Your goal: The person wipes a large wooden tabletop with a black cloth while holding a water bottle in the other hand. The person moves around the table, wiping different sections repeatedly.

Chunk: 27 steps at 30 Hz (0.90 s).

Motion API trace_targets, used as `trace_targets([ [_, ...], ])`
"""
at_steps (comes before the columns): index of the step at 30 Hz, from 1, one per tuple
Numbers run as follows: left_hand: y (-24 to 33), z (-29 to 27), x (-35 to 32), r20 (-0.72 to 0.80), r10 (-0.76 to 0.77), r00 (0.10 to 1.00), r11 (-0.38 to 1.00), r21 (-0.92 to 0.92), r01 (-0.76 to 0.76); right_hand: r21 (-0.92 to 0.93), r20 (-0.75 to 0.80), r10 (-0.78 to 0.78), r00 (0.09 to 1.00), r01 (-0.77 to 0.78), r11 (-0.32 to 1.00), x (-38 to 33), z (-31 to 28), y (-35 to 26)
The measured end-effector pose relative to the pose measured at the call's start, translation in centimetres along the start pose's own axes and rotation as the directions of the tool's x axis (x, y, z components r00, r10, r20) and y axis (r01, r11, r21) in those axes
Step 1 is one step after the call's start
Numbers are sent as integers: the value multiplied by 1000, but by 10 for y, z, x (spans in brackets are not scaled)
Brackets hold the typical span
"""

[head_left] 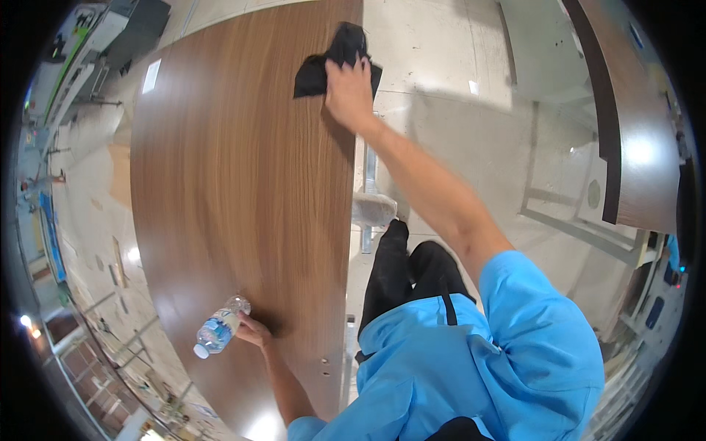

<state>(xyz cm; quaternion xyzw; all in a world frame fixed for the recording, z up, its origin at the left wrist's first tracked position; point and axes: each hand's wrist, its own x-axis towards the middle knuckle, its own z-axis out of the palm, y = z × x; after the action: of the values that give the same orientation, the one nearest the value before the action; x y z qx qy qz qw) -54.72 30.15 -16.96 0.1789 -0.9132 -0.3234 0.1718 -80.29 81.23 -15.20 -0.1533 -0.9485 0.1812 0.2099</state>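
A long brown wood-grain panel (pixel 243 169) lies in front of me. At its far right corner my right hand (pixel 348 92) presses a bunched black cloth (pixel 312 78) on the surface, part of it reaching the panel's edge. My left hand (pixel 254 329) grips a clear plastic bottle (pixel 218 328) near its base, over the near left part of the panel. The bottle is tilted, its pale blue cap pointing to the lower left, and it carries a blue and white label. My left fingers are partly hidden behind it.
A small white sticker (pixel 151 76) is on the panel's far left corner. Two small holes show near its right edge. To my right stands another dark-edged wooden piece (pixel 647 147) on a metal frame (pixel 581 234). Machinery (pixel 81 66) lines the far left, beyond the pale floor (pixel 456 147).
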Motion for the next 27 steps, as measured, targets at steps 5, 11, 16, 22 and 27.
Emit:
trace_targets([
  [5,70,85,38,39,97,994,960,-266,-84,386,155,-395,906,312,868,-141,-26,-46],
  [11,201,224,107,115,385,916,885,-328,-331,253,50,-77,996,62,965,-115,-18,-25],
  [16,263,263,110,77,425,902,865,-326,-380,524,357,375,856,-515,678,-137,-22,-41],
  [22,259,261,110,133,472,872,852,-321,-412,585,404,502,765,-638,501,-83,18,-7],
  [27,258,258,106,167,451,877,865,-325,-384,628,180,575,798,-543,558,107,52,76],
])
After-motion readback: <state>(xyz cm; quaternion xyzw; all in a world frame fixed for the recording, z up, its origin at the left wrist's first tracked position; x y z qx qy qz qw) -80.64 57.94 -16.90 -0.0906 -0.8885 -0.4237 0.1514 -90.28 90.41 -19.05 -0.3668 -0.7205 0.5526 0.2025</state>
